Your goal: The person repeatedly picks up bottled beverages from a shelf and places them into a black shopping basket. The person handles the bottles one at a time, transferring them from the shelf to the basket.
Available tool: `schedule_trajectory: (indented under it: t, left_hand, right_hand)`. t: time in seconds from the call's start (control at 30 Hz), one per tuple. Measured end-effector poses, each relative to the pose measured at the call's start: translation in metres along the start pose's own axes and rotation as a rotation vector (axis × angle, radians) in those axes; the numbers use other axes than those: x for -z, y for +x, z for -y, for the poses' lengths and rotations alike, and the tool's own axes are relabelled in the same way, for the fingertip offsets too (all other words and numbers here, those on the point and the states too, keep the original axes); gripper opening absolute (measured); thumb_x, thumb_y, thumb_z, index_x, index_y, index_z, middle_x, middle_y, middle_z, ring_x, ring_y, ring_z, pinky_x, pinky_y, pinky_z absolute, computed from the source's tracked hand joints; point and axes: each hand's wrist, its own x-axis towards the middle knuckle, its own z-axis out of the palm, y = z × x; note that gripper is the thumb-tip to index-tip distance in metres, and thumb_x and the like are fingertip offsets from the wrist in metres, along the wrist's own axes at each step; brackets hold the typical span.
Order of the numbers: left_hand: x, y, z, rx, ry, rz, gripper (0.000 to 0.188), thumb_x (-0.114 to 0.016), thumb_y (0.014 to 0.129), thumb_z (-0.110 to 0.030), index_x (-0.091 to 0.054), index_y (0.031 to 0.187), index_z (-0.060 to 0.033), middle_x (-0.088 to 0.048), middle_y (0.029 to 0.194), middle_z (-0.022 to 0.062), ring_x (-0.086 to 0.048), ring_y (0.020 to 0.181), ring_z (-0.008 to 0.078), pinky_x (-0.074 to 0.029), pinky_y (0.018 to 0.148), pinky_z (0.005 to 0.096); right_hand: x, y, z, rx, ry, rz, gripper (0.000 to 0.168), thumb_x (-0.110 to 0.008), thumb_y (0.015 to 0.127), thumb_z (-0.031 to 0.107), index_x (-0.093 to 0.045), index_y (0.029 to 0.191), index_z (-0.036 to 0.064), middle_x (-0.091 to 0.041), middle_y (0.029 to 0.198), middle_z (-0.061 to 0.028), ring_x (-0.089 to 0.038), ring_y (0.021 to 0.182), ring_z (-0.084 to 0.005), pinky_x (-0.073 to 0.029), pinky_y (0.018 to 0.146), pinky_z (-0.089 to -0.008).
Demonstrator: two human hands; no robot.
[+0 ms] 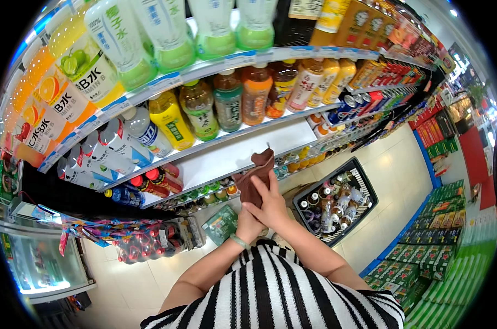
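A crumpled brown cloth (254, 181) is held up between my two hands, in front of a white shelf board (248, 150) that shows a bare stretch. My right hand (269, 201) grips the cloth from the right, fingers spread over it. My left hand (248, 224), with a pale bangle at the wrist, is close below and touches the right hand; its fingers are mostly hidden behind the cloth and the right hand. Bottled drinks (199, 109) stand in a row at the back of the shelf, and red-capped bottles (160, 181) stand at its left part.
A black basket (374, 205) full of bottles stands on the tiled floor at the right. Wrapped packs of bottles (149, 242) and a green box (220, 224) are on the floor at the left. A shelf of large bottles (166, 37) overhangs above. Stacked cartons (429, 246) line the far right.
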Motion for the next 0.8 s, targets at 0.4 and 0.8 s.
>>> schedule_trajectory:
  t: [0.4, 0.8]
  left_hand:
    - [-0.012, -0.015, -0.085, 0.27, -0.464, 0.427, 0.068, -0.08, 0.072, -0.012, -0.042, 0.126, 0.0024, -0.058, 0.114, 0.0121, -0.061, 0.1, 0.0189, -0.05, 0.087, 0.0331]
    - [-0.036, -0.03, -0.118, 0.487, -1.54, 0.613, 0.07, -0.066, 0.086, -0.049, -0.047, 0.128, 0.0037, -0.059, 0.103, 0.0152, -0.063, 0.076, 0.0238, -0.053, 0.067, 0.0324]
  right_hand:
    - [0.098, 0.017, -0.066, -0.329, 0.977, 0.18, 0.027, -0.079, 0.071, 0.006, -0.058, 0.089, 0.008, -0.06, 0.087, 0.0022, -0.057, 0.083, -0.0099, -0.049, 0.073, -0.027]
    - [0.1, -0.015, -0.054, -0.55, 1.893, 0.168, 0.052, -0.052, 0.096, 0.05, -0.056, 0.126, 0.008, -0.066, 0.111, -0.0089, -0.064, 0.098, -0.0245, -0.052, 0.09, -0.0399]
